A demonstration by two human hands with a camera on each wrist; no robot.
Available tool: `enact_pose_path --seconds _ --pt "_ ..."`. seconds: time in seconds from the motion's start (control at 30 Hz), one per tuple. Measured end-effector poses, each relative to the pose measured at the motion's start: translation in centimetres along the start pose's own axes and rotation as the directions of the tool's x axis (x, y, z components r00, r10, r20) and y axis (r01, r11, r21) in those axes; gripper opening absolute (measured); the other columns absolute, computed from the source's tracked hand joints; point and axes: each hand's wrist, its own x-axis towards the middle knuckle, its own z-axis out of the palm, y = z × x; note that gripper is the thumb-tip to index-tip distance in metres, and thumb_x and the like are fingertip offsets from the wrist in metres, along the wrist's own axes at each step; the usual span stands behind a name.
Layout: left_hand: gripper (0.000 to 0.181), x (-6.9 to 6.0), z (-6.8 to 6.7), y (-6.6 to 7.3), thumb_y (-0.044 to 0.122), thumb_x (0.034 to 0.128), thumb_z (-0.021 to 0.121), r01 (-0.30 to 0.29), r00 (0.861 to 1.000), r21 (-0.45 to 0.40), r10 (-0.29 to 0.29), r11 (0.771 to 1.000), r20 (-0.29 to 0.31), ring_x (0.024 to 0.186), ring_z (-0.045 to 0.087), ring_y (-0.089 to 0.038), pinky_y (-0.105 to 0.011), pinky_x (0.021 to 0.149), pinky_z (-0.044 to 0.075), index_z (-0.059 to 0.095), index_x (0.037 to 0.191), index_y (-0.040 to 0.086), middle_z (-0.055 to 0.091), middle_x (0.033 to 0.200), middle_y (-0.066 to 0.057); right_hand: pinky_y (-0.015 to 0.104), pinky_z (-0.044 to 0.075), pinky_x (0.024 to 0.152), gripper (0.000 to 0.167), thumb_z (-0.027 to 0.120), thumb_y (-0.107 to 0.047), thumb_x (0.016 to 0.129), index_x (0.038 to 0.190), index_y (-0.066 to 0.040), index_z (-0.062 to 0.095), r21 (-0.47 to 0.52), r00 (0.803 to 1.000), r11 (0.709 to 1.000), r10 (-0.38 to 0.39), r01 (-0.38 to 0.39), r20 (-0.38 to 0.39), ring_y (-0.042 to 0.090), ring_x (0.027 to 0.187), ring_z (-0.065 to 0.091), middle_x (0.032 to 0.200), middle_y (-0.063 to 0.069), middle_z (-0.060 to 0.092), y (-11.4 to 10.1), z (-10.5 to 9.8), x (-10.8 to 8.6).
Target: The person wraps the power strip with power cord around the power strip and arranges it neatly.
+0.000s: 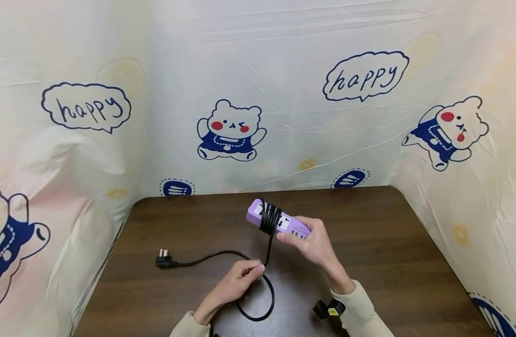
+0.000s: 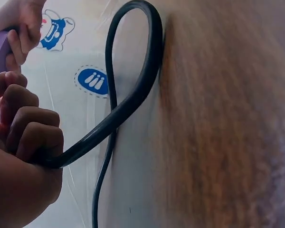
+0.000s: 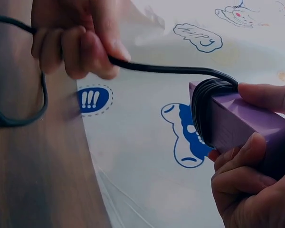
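In the head view, a purple, box-shaped plastic power strip (image 1: 285, 223) tilts right of centre, its glossy black cord (image 1: 270, 218) coiled around it. The right hand (image 1: 316, 239) reaches from lower right, fingers and thumb gripping the strip's right end. The left hand (image 1: 239, 282), lower centre, pinches the cord; a black plug with pale metal pins (image 1: 163, 259) sits left of centre.

In the left wrist view, the left fingers curl around the cord at lower left; a loop rises to upper centre.

In the right wrist view, cord stretches from the left hand, upper left, to the strip, right, clasped between right thumb and curled fingers.
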Motion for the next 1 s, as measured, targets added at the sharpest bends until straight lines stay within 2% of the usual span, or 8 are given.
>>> enact_pose_path --seconds 0.1,0.27,0.4,0.5,0.6,0.73,0.83,1.0 --pt "0.042 0.2 0.1 0.1 0.007 0.1112 0.053 0.001 1.000 -0.012 -0.001 1.000 0.005 0.058 0.034 0.005 -0.017 0.054 0.029 0.041 0.071 0.013 0.036 0.063 -0.003 0.028 0.045 0.040 0.027 0.087 -0.019 0.084 0.106 -0.007 0.080 0.053 0.999 0.998 0.022 -0.025 0.042 0.011 0.054 0.055 0.076 0.006 0.068 0.0 0.1 -0.2" --pt "0.041 0.7 0.0 0.1 0.007 0.1112 0.053 0.015 1.000 -0.031 -0.015 0.999 0.020 0.054 0.035 0.005 -0.018 0.049 0.029 0.043 0.072 0.011 0.037 0.063 -0.001 0.025 0.040 0.039 0.022 0.085 -0.017 0.085 0.103 -0.006 0.079 0.137 0.993 0.990 0.019 -0.035 0.116 0.009 0.052 0.050 0.074 0.004 0.066 0.1 0.1 -0.4" --pt "0.041 1.2 -0.1 0.0 0.010 0.1115 0.054 0.043 0.999 -0.027 -0.043 0.999 0.029 0.048 0.040 0.006 -0.019 0.043 0.037 0.043 0.072 0.011 0.038 0.062 0.002 0.027 0.041 0.038 0.022 0.085 -0.019 0.086 0.102 -0.006 0.078 0.163 0.988 0.986 0.006 -0.032 0.156 0.009 0.053 0.050 0.074 0.005 0.066 0.0 0.0 -0.6" --pt "0.041 1.6 -0.4 0.0 0.015 0.1115 0.055 0.085 0.996 0.009 -0.085 0.996 0.030 0.044 0.045 0.004 -0.021 0.042 0.043 0.045 0.072 0.012 0.039 0.063 0.006 0.027 0.041 0.038 0.023 0.085 -0.020 0.087 0.103 -0.006 0.078 0.184 0.982 0.982 0.009 -0.045 0.188 0.009 0.053 0.050 0.076 0.006 0.067 0.0 0.0 -0.8" --pt "0.040 2.0 -1.0 -0.1 0.020 0.1113 0.057 0.108 0.994 0.088 -0.110 0.990 0.020 0.046 0.046 0.004 -0.019 0.047 0.043 0.049 0.073 0.011 0.041 0.065 0.012 0.027 0.041 0.038 0.023 0.084 -0.019 0.087 0.104 -0.005 0.078 0.201 0.976 0.979 -0.001 -0.043 0.216 0.009 0.053 0.050 0.076 0.006 0.068 0.0 -0.1 -0.9" --pt "0.034 2.8 -2.0 -0.6 0.019 0.1107 0.058 0.080 0.996 0.153 -0.084 0.985 0.016 0.057 0.041 0.004 -0.018 0.056 0.036 0.058 0.079 0.005 0.041 0.069 0.014 0.028 0.041 0.037 0.023 0.083 -0.017 0.087 0.105 -0.004 0.078 0.203 0.971 0.979 -0.040 -0.009 0.237 0.008 0.054 0.051 0.077 0.006 0.068 0.0 -0.3 -0.9" --pt "0.030 3.3 -2.8 -1.5 0.011 0.1090 0.059 0.060 0.997 0.106 -0.064 0.993 0.039 0.061 0.036 0.003 -0.019 0.057 0.032 0.060 0.081 -0.001 0.041 0.069 0.010 0.028 0.041 0.036 0.023 0.083 -0.017 0.087 0.105 -0.004 0.077 0.206 0.965 0.978 -0.072 0.020 0.252 0.007 0.055 0.052 0.078 0.005 0.068 -0.1 -0.4 -0.8" --pt "0.016 4.0 -3.9 -2.6 -0.001 0.1055 0.055 0.096 0.992 -0.064 -0.090 0.993 0.089 0.072 0.050 -0.009 -0.024 0.066 0.044 0.062 0.093 -0.007 0.057 0.080 -0.012 0.029 0.042 0.035 0.021 0.082 -0.018 0.088 0.105 -0.005 0.077 0.215 0.957 0.976 -0.095 0.036 0.273 0.007 0.055 0.052 0.078 0.004 0.067 -0.4 -0.5 -1.0"
